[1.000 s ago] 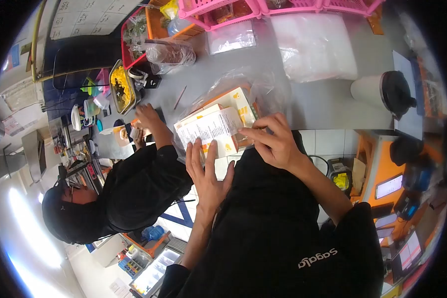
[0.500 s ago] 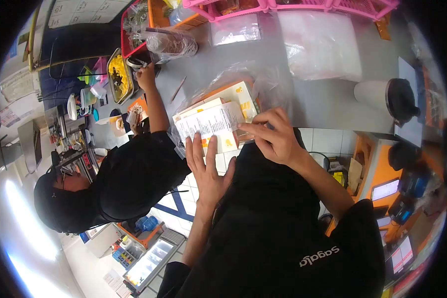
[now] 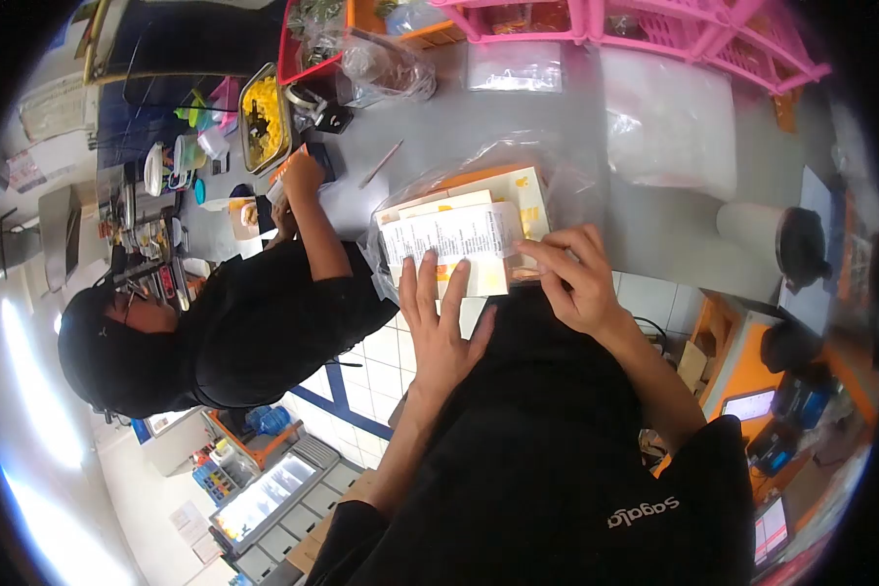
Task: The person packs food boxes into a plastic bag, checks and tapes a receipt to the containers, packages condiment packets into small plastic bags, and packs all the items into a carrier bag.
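A printed paper slip (image 3: 451,234) lies across white, yellow and orange cardboard boxes (image 3: 523,195), which sit in a clear plastic bag (image 3: 568,186) at the table's edge. My left hand (image 3: 443,327) is open, its spread fingertips resting on the slip's lower edge and the box front. With its index finger stretched out, my right hand (image 3: 581,281) touches the slip's right end. The thumb of that hand is apart from the index finger, and the other fingers are bent.
On the left a co-worker's hand (image 3: 303,176) is at an orange box. Behind are a metal tray of yellow food (image 3: 267,117), a pen (image 3: 381,163), a bagged container (image 3: 386,70) and pink baskets (image 3: 596,21). A stack of plastic bags (image 3: 669,122) and a tumbler (image 3: 767,234) stand right.
The view has shifted, so the scene sits further right. The co-worker's hand has moved from beside the food tray to the orange box. My hands keep their places on the slip.
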A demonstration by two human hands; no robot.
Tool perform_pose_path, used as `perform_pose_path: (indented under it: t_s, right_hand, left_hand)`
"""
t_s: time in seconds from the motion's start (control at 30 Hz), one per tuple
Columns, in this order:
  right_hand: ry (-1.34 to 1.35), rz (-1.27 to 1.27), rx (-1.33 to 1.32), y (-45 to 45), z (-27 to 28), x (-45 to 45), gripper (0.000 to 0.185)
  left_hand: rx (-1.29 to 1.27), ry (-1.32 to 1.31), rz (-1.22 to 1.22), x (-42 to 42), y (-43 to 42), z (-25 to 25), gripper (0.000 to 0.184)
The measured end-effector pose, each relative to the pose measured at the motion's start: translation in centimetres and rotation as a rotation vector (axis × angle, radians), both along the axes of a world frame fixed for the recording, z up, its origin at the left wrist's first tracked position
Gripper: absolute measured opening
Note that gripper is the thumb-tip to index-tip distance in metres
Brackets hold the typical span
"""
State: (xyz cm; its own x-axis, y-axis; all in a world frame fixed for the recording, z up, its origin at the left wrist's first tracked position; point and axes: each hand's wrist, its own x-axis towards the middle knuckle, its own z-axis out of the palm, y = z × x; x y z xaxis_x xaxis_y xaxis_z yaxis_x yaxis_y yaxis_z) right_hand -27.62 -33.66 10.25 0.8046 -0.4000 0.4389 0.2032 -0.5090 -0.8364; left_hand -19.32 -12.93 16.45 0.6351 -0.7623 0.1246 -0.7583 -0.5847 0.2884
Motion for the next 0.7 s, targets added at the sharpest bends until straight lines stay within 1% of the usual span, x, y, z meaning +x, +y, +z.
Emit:
perform_pose_path:
  t_s: [0.07,0.17,0.33,0.43,0.53,0.7]
  right_hand:
    - [0.023,-0.031,0.041,0.0,0.4,0.2,0.039]
    - [0.045,-0.003,0.079,-0.1,0.8,0.3,0.036]
    - [0.067,0.021,-0.001,-0.2,0.8,0.6,0.034]
    - [0.074,0.038,-0.049,-0.2,1.0,0.5,0.033]
    - [0.089,0.052,-0.067,-0.3,0.9,0.4,0.034]
    - [0.079,0.041,-0.063,-0.1,1.5,0.4,0.035]
  left_hand:
    - [-0.036,0.026,0.002,0.1,0.0,-0.1,0.087]
    - [-0.061,0.02,0.003,0.1,0.1,-0.3,0.087]
    - [-0.094,0.047,0.052,0.1,0.3,-0.7,0.083]
    - [-0.183,0.068,0.088,-0.3,0.2,-1.0,0.082]
    - [-0.216,0.073,0.104,-0.2,0.2,-1.3,0.082]
    - [-0.165,0.017,0.152,-1.1,0.2,-0.9,0.079]
